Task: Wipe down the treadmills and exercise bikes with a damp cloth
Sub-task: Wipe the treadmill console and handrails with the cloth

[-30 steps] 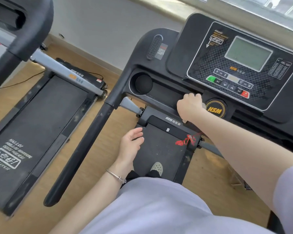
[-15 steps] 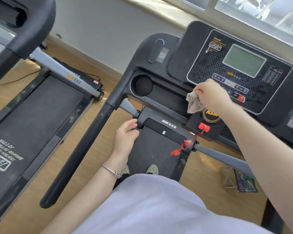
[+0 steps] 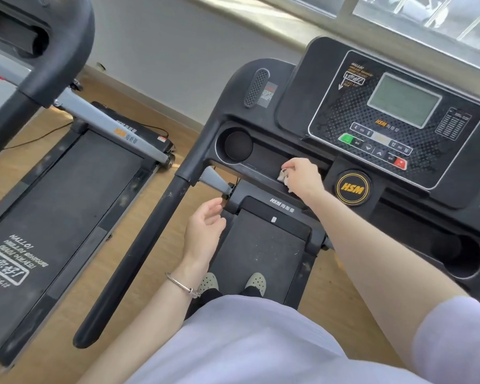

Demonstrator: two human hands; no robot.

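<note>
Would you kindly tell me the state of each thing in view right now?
cloth: crumpled, pressed on the console tray.
right hand: grips the cloth.
left hand: relaxed, holding nothing.
display: blank.
treadmill belt: speckled with dirt, shoes on it.

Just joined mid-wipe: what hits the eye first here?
The right hand pinches a pale cloth at the right end of the black tray below the console, beside the yellow HSM badge. The left hand hangs open and empty between handrail and belt. A second treadmill lies on the left.
</note>
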